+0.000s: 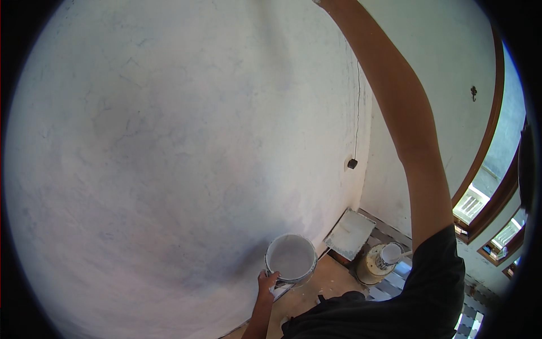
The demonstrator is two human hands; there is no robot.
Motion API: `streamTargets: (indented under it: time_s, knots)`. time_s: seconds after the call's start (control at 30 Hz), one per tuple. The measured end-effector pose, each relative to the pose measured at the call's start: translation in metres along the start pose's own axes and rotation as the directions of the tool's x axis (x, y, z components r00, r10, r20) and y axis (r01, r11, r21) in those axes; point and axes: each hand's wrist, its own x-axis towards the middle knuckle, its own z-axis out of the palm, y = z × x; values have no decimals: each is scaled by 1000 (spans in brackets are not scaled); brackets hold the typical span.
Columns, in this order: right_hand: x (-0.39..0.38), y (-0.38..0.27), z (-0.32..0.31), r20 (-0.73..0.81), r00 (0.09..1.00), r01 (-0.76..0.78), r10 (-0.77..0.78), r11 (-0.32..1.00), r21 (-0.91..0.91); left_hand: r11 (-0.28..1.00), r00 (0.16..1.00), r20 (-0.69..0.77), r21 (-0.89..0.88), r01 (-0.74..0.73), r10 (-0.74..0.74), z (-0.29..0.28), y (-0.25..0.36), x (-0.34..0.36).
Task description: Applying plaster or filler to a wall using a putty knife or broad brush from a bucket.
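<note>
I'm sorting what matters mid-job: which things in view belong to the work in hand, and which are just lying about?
Apparently in use:
white bucket, held by the left hand
wall beside it

Apparently just lying about:
flat pale panel near the corner
round container
small white tub on that container

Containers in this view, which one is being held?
The larger bucket, gripped by the left hand; the smaller white container sits on the cream drum.
</note>
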Motion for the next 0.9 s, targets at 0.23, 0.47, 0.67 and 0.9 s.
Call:
streamTargets:
  time_s: [0.23, 0.47, 0.67, 0.9]
  knots:
    - [61, 14, 27, -414, 797, 484, -439, 875, 4, 995, 1000, -9, -101, 26, -27, 6, 0, 1]
    - [29, 114, 36, -440, 691, 632, -573, 775, -16, 999, 999, -50, -31, -17, 16, 2, -9, 7]
    - [12, 103, 37, -500, 809, 368, -310, 929, 20, 991, 998, 55, -131, 14, -7, -9, -21, 14]
    - [54, 82, 39, -325, 847, 404, -421, 907, -123, 996, 999, 21, -83, 44, -43, 5, -7, 6]
